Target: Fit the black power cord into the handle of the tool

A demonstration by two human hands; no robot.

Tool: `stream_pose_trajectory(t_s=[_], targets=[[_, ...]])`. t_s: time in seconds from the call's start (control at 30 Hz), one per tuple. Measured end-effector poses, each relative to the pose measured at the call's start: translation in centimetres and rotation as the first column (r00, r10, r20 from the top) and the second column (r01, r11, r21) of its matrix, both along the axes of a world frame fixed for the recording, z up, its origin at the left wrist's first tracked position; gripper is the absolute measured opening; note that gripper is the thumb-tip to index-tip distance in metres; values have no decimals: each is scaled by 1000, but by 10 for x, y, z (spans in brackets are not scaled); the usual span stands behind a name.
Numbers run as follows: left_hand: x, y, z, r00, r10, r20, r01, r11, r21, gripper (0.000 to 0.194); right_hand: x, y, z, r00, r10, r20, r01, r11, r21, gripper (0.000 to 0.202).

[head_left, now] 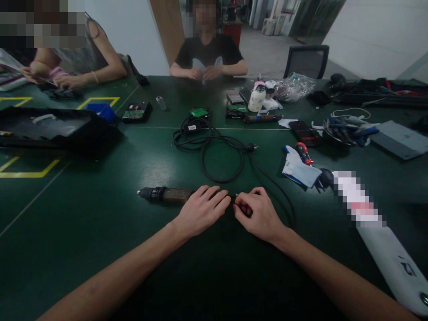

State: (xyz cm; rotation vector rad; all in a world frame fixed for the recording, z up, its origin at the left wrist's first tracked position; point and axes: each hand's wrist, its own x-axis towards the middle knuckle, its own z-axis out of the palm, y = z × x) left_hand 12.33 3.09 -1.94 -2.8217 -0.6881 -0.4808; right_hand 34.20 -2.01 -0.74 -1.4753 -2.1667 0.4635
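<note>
An electric screwdriver [174, 195] with a black tip and brown body lies on the green table [143, 263], its tip pointing left. My left hand [203, 207] is wrapped over its right part, covering it. Just to the right, my right hand [259, 213] is curled, thumb and index finger pinched at the black cable end beside the tool's rear; the joint between them is mostly hidden. The black cable [223, 180] lies in loops beyond my hands, with a small labelled box [191, 128] and a plug [251, 147].
A white-blue glove [297, 168] and red screwdriver [304, 154] lie at right, near a white arm-like fixture [384, 249]. A black tray [50, 127] is at left. Hard drives [136, 112] and bottles [257, 98] stand farther back. Two people sit across the table.
</note>
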Motion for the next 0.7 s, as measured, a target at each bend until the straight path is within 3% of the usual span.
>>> stream_pose_trajectory(t_s=[0.4, 0.7], targets=[[3, 6, -3, 987, 23, 162, -2, 991, -132, 19, -1, 1, -2, 1000, -10, 15, 10, 1000, 5, 14], [2, 5, -1, 995, 6, 95, 7, 990, -140, 24, 0, 0, 0, 1000, -8, 5, 8, 1000, 8, 13]])
